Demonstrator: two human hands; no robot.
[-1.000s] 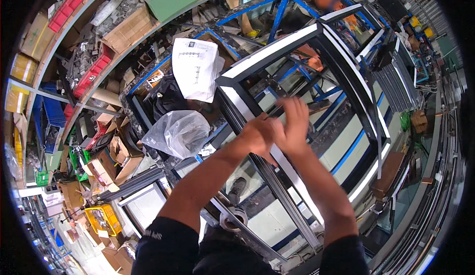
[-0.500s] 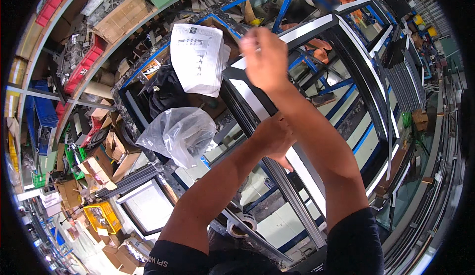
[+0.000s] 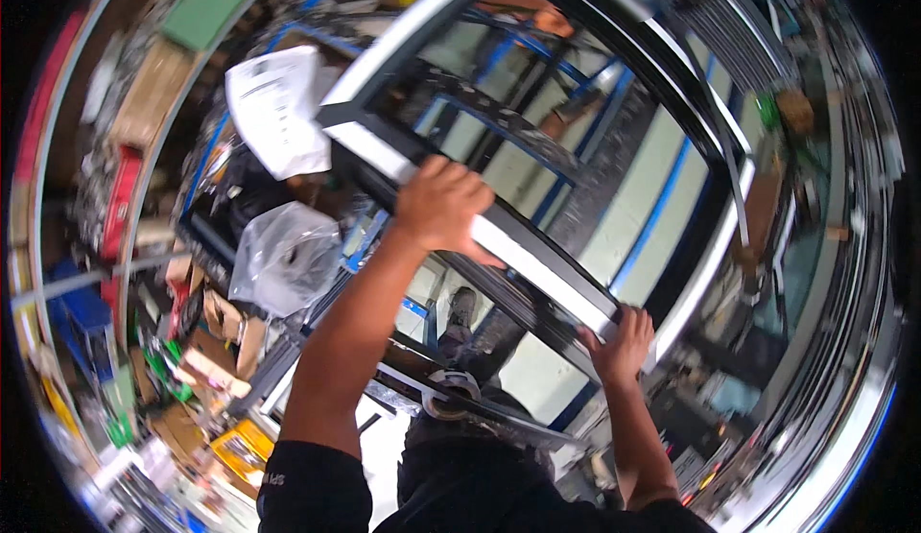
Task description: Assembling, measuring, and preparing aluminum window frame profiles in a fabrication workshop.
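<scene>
A large rectangular frame [image 3: 566, 284], black with white faces, lies tilted across a blue-edged work stand. My left hand [image 3: 443, 205] is wrapped over its near bar, left of the middle, with the thumb on the side toward me. Farther right along the same bar, close to the corner, my right hand [image 3: 625, 343] grips the frame as well. The undersides of both grips are hidden. Printed drawing sheets [image 3: 278, 111] lie beyond the frame's left corner. Nearer me on the left sits a clear plastic bag [image 3: 286, 257].
Blue struts [image 3: 652, 216] of the stand show through the frame. A tape roll [image 3: 451, 394] rests just in front of me. Crowded shelves [image 3: 144, 149] with boxes line the left, with a yellow crate [image 3: 244, 451] below. Long profiles [image 3: 835, 341] fill the right side.
My hands, crossed close together before, are now spread along the near bar. My right hand has come down from the far left corner to the near right. The whole view has shifted and turned.
</scene>
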